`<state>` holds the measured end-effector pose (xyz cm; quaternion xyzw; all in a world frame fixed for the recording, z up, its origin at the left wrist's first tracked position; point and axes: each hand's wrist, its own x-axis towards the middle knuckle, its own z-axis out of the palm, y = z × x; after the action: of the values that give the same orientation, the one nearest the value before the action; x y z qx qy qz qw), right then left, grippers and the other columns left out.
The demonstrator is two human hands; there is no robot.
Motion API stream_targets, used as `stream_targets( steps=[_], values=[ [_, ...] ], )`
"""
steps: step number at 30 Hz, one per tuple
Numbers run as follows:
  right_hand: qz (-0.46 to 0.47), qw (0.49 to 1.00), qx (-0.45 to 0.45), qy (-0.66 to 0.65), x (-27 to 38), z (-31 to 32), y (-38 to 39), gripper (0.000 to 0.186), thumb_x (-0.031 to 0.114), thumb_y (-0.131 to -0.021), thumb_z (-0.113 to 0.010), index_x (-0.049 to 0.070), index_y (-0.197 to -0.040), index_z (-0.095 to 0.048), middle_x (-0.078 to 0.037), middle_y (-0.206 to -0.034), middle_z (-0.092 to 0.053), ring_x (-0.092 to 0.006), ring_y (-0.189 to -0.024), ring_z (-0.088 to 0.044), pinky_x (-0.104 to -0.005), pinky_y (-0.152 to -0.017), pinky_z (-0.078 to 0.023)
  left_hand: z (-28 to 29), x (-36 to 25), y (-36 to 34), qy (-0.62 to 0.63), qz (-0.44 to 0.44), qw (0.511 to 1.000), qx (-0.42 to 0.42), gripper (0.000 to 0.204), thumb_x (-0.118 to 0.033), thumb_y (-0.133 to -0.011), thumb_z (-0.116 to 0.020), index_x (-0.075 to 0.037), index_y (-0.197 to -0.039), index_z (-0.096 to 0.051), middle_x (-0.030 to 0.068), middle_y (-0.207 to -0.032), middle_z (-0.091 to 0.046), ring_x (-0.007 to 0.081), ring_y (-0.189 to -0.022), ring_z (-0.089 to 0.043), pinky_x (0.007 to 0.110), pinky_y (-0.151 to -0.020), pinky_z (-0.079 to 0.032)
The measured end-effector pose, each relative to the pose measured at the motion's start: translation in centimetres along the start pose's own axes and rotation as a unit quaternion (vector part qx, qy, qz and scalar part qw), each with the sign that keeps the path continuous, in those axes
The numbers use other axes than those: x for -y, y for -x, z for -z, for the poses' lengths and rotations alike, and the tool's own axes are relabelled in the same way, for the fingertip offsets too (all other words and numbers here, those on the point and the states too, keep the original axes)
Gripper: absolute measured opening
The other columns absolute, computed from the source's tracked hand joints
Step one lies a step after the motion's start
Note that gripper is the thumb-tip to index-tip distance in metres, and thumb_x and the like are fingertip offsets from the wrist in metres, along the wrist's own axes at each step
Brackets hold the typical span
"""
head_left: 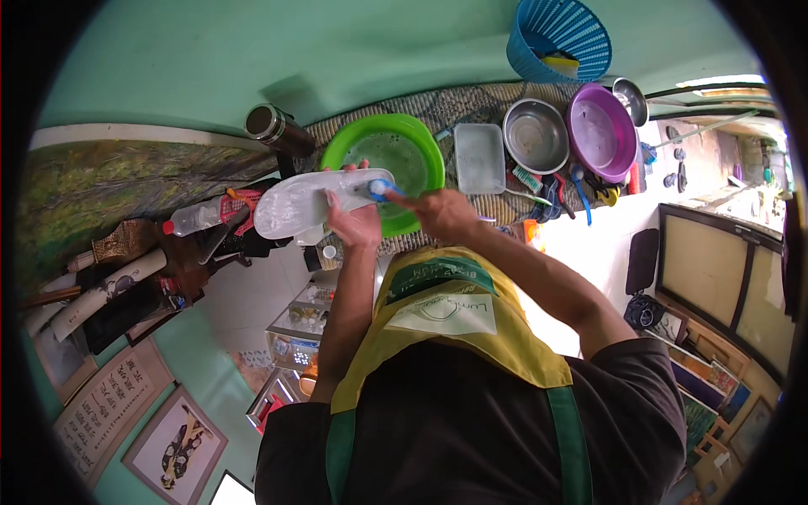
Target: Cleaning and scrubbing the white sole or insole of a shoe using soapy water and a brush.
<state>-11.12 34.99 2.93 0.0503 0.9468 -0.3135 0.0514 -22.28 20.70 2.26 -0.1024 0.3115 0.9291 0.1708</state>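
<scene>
Green wall (370,46), pale floor (252,295), framed picture (175,446), bright opening (768,139)

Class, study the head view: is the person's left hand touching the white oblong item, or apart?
Touching. The head view shows the left hand gripping the white oblong item, thumb over the near edge and fingertips at the far edge.

From left edge to right along our desk (459,103), we had a flask (280,128), a basin (383,123), a tub (480,160), a bowl (536,136), another basin (593,126); behind, a basket (526,50).
</scene>
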Motion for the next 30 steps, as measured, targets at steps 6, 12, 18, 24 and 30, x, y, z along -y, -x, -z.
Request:
stream_targets(
  steps=[6, 12, 18, 24, 30],
  values=[
    [0.050, 0.998, 0.009, 0.046, -0.7, 1.5, -1.8, 0.058, 0.016, -0.094, -0.058, 0.041, -0.146, -0.053, -0.010, -0.077, -0.067, -0.0320, -0.069, -0.069, -0.0467, -0.062, -0.057, 1.3, 0.1, -0.7, -0.011, 0.008, 1.000, 0.011, 0.050, -0.042, -0.103, -0.048, -0.016, -0.146, -0.042, 0.0179, -0.130, -0.057, 0.0459, -0.135, -0.047, 0.059, -0.117, -0.031],
    [0.019, 0.989, 0.118, 0.085, -0.9, 3.6, -3.3, 0.058, 0.019, -0.099, -0.048, 0.048, -0.150, -0.044, -0.014, -0.088, -0.070, -0.0338, -0.076, -0.072, -0.0476, -0.072, -0.059, 0.3, -0.4, -0.3, 0.016, 0.075, 0.997, 0.016, 0.053, -0.046, -0.103, -0.050, -0.014, -0.144, -0.041, 0.0179, -0.127, -0.059, 0.0472, -0.132, -0.051, 0.059, -0.112, -0.037],
    [0.063, 0.997, 0.042, -0.003, -1.2, 3.5, -0.3, 0.052, 0.022, -0.100, -0.051, 0.045, -0.147, -0.050, -0.015, -0.091, -0.073, -0.0347, -0.079, -0.072, -0.0483, -0.075, -0.059, 1.1, -1.8, -1.4, -0.043, 0.147, 0.987, 0.051, 0.048, -0.041, -0.107, -0.043, -0.009, -0.144, -0.040, 0.0213, -0.130, -0.058, 0.0451, -0.124, -0.058, 0.061, -0.107, -0.044],
    [-0.032, 0.999, 0.024, -0.017, 1.3, 2.8, -1.5, 0.050, 0.020, -0.098, -0.056, 0.040, -0.144, -0.055, -0.016, -0.088, -0.073, -0.0378, -0.078, -0.071, -0.0494, -0.071, -0.058, 1.4, 0.1, -0.8, -0.114, 0.192, 0.973, 0.062, 0.051, -0.041, -0.109, -0.035, -0.008, -0.148, -0.037, 0.0239, -0.137, -0.055, 0.0405, -0.122, -0.059, 0.058, -0.109, -0.045],
    [-0.065, 0.997, 0.032, -0.026, 1.6, 2.5, -0.9, 0.051, 0.020, -0.098, -0.055, 0.039, -0.145, -0.053, -0.020, -0.089, -0.072, -0.0390, -0.078, -0.072, -0.0516, -0.072, -0.057, 2.8, 2.4, 0.2, -0.153, 0.211, 0.965, 0.035, 0.057, -0.047, -0.110, -0.035, -0.007, -0.151, -0.035, 0.0189, -0.128, -0.063, 0.0334, -0.113, -0.065, 0.051, -0.102, -0.052]
  ],
)
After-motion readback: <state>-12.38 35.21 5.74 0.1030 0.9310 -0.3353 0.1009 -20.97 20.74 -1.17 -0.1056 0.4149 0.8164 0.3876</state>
